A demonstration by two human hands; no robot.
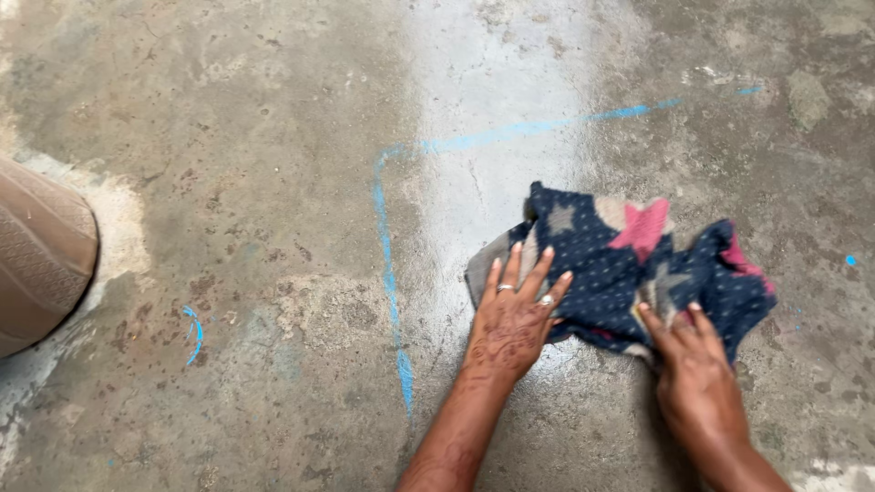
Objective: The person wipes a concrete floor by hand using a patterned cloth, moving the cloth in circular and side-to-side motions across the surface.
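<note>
Cloth: I see a crumpled navy dotted fabric cloth with pink and grey stars [629, 273], lying right of the blue chalk line [390, 273] on the concrete floor [228, 182].
Left hand [512, 323]: fingers spread flat on the cloth's left edge.
Right hand [697, 369]: fingers curled, pinching its near edge.

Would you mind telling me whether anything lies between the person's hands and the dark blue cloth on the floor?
Nothing visible does: the left hand and right hand both rest directly on the dark blue cloth.
</note>
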